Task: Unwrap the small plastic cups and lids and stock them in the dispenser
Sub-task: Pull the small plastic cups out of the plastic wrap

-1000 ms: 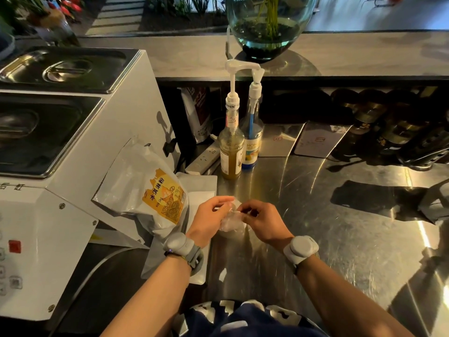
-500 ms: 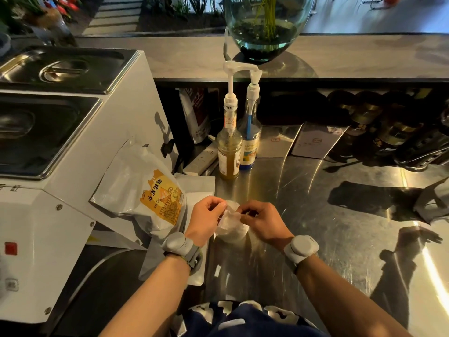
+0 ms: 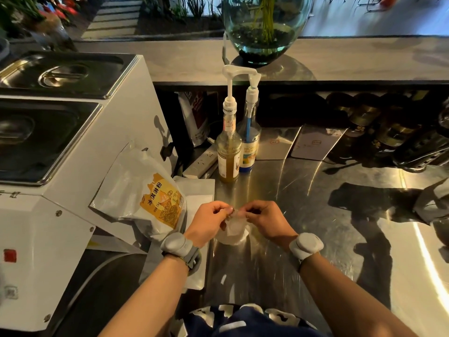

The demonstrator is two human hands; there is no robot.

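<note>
Clear plastic packet (image 3: 233, 226) pinched by both hands, "MONIN" syrup bottle (image 3: 228, 152) behind

The wrapped bundle (image 3: 233, 227) is blurred, its contents unreadable. At nine o'clock the white machine (image 3: 73, 190) runs off frame; at three, dark jars (image 3: 388, 132) sit in shadow.

Both forearms reach forward from the near edge of the steel counter (image 3: 315, 190) and angle inward, so the two hands meet close together above its middle. The left hand (image 3: 209, 221) is curled, thumb and forefinger pinched together at the fingertips, knuckles up. The right hand (image 3: 266, 218) mirrors it, fingers bent and pinched toward the left hand; each wrist wears a grey band.
</note>
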